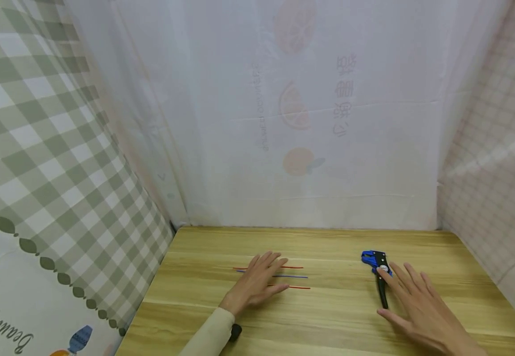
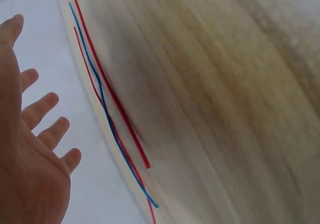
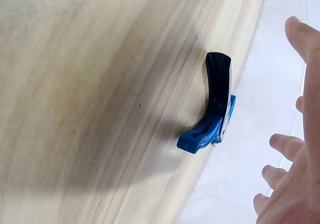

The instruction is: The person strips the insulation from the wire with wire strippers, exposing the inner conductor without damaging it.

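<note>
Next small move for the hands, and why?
Probably lower the right hand to the blue-and-black tool and grip it: that hand is empty, close by but apart from it. The left hand, over the red wires and blue wire, holds nothing either.

- Your left hand [image 1: 257,281] was positioned with fingers extended above or on three thin wires; contact could not be determined.
- A red wire [image 1: 293,267] lay farthest from you, a blue wire [image 1: 295,277] in the middle, and a second red wire [image 1: 301,288] nearest you.
- Your right hand [image 1: 422,309] was spread beside a blue-and-black hand tool [image 1: 380,284], the index fingertip overlapping it in view.
- The tool's handle pointed towards you.
- A pale sleeve [image 1: 208,333] covered your left forearm.
- A wood-grain table [image 1: 328,326] adjoined a printed white sheet [image 1: 222,148]; green-checked cloth [image 1: 30,99] hung left.
</note>
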`<state>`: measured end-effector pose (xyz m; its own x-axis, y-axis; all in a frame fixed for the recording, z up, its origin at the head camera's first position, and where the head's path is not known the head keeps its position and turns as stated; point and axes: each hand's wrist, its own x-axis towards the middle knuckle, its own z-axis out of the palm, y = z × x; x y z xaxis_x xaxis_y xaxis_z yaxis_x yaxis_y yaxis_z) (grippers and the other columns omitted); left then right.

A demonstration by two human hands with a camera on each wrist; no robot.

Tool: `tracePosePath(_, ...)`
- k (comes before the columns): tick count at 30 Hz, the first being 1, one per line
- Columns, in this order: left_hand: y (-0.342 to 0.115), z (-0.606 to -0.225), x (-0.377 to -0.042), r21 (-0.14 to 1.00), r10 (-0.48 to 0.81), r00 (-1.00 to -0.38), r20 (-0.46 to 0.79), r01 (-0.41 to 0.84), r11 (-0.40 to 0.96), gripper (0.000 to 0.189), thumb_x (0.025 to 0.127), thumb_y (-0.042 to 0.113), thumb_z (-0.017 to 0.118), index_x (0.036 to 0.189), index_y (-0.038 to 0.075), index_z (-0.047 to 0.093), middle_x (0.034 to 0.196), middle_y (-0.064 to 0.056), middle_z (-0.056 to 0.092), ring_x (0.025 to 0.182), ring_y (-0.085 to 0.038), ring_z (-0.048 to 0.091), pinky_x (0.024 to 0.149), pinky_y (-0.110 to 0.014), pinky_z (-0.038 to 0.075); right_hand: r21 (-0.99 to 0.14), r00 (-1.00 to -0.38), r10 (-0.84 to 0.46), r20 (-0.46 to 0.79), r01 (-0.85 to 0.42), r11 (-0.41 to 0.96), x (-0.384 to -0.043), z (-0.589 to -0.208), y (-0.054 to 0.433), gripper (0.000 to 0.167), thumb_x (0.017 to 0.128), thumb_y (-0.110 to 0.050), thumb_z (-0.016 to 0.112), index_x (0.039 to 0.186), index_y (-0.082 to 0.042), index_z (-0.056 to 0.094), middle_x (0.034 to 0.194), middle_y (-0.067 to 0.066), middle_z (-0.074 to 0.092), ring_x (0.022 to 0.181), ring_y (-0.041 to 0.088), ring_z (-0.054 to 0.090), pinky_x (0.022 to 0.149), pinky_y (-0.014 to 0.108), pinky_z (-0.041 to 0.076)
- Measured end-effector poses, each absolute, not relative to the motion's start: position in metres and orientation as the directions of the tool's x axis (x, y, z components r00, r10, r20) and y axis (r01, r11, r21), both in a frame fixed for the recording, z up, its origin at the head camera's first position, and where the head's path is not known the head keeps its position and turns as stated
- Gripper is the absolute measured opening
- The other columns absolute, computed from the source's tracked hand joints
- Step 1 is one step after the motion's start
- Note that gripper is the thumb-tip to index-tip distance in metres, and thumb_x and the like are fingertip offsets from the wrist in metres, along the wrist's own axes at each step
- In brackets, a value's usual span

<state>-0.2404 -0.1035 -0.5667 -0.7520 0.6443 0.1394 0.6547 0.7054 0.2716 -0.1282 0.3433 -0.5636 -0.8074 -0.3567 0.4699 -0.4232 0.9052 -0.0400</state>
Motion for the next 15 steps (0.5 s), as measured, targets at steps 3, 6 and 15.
tracePosePath(3,-0.104,-0.569,-0.244,0.3,0.632,-0.76,0.152,0.645,0.703,0.067,0.116,0.057,0.058,0.171,0.021,0.047,0.177,-0.009,0.049,0.168,-0.034,0.042,0.138,-0.062,0.032,-0.076,-0.824,-0.335,0.457,-0.411,0.908,-0.13,-0.562,0.344,0.101,0.092,-0.056,0.088,0.175,-0.019,0.042,0.174,0.022,0.048,0.175,0.004,-0.016,0.142,0.037,-0.018)
tracePosePath(6,-0.105,-0.571,-0.248,0.319,0.626,-0.76,0.174,0.645,0.694,0.065,0.116,0.053,0.06,0.17,0.017,0.05,0.175,-0.01,0.052,0.166,-0.035,0.045,0.137,-0.06,0.034,-0.117,-0.842,-0.314,0.439,-0.4,0.909,-0.132,-0.561,0.345,0.102,0.093,-0.053,0.088,0.176,-0.022,0.039,0.171,0.025,0.05,0.179,0.018,-0.009,0.142,0.037,-0.019)
tracePosePath(15,-0.101,-0.575,-0.256,0.331,0.618,-0.761,0.2,0.646,0.688,0.059,0.116,0.047,0.062,0.164,0.014,0.057,0.167,-0.01,0.059,0.159,-0.031,0.053,0.134,-0.056,0.04,-0.168,-0.882,-0.272,0.385,-0.357,0.919,-0.144,-0.562,0.35,0.102,0.09,-0.056,0.09,0.171,-0.011,0.046,0.166,0.031,0.051,0.156,0.062,0.04,0.143,0.053,-0.017)
